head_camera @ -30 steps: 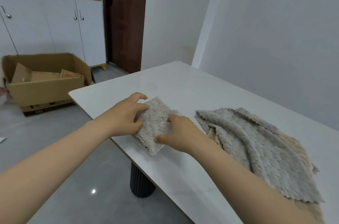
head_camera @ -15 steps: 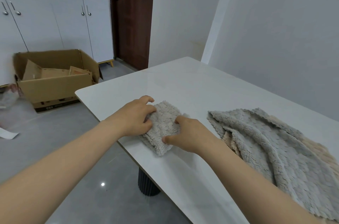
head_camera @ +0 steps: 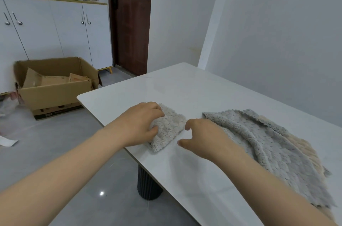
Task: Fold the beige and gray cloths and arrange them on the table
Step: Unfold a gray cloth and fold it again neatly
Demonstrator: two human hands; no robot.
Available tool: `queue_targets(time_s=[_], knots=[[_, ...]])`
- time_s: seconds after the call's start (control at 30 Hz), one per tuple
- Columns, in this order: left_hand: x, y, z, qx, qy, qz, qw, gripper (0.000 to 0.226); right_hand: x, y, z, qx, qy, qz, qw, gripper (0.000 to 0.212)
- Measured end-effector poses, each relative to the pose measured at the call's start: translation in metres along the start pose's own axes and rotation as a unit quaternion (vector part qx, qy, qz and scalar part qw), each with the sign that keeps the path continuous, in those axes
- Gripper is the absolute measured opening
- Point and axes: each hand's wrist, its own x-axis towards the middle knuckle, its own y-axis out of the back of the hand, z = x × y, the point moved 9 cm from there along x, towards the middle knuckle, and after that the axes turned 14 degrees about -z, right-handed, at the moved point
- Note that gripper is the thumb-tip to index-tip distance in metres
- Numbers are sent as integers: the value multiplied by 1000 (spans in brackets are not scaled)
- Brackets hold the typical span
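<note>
Near the table's (head_camera: 185, 86) left edge, the left hand (head_camera: 140, 124) lies palm down on the small folded cloth (head_camera: 169, 128), fingers curled over its far side and thumb pinching its near side. The right hand (head_camera: 201, 137) is just beside that cloth, fingers loosely spread, holding nothing. It may be brushing the unfolded gray cloth (head_camera: 268, 144), which overlies 1 beige cloth (head_camera: 301, 145) toward the right edge.

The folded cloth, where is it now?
Head view: the folded cloth lies on the table near its left edge, gripped by the left hand; the right hand and unfolded gray cloth are to its right.
</note>
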Motion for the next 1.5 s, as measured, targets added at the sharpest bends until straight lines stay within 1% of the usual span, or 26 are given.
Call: queue_targets(time_s=[0.2, 0.37, 0.47, 0.6, 0.8, 0.93, 1.07, 1.2, 1.5], knots=[[-13, 9, 54, -18, -44, 5, 999, 42, -48, 5, 33, -1, -25, 12, 1000, 41], [-17, 6, 99, -23, -77, 8, 997, 42, -87, 8, 64, -21, -43, 26, 999, 30], [-15, 2, 126, -19, -97, 7, 995, 41, -110, 11, 84, -20, -61, 30, 997, 34], [-10, -6, 163, -15, -114, -8, 993, 39, -138, 13, 114, -34, -71, 47, 996, 32], [1, -23, 216, -16, -140, -16, 990, 39, -173, 5, 161, -12, -74, 58, 996, 41], [7, -35, 249, -16, -153, -23, 988, 39, -192, -4, 190, 2, -84, 56, 995, 43], [13, -41, 272, -26, -156, -21, 987, 39, -207, -9, 213, 20, -99, 64, 993, 39], [23, -50, 285, -9, -144, -35, 989, 42, -215, -13, 224, 27, -97, 65, 993, 38], [42, -72, 269, -14, -82, -29, 996, 47, -197, -27, 226, 40, -74, 72, 994, 39]])
